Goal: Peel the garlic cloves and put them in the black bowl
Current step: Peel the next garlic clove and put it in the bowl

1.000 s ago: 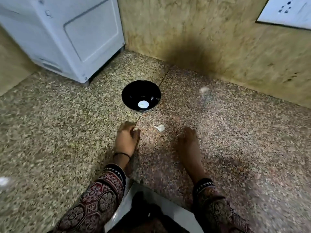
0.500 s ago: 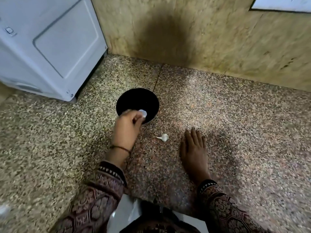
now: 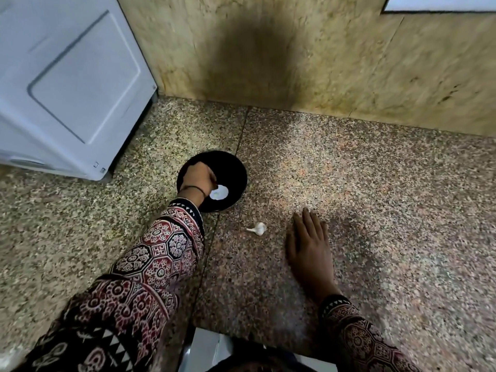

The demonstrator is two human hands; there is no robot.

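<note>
The black bowl [image 3: 233,170] stands on the speckled stone floor near the wall. My left hand [image 3: 197,178] reaches into its left half, back of the hand up and fingers curled downward out of sight, so what they hold is hidden. A white oval patch [image 3: 220,194] lies in the bowl by my thumb; I cannot tell whether it is a clove or glare. An unpeeled piece of garlic [image 3: 258,228] lies on the floor just in front of the bowl. My right hand [image 3: 308,242] rests flat on the floor to the right of the garlic, fingers straight.
A white appliance [image 3: 67,84] stands at the back left, close to the bowl. A yellowish stone wall [image 3: 349,63] runs along the back. A grey-white object [image 3: 212,350] lies between my arms at the bottom edge.
My left hand has moved forward from the floor, over the rim and into the bowl. My right hand stays flat on the floor. The view has tilted and shifted.
</note>
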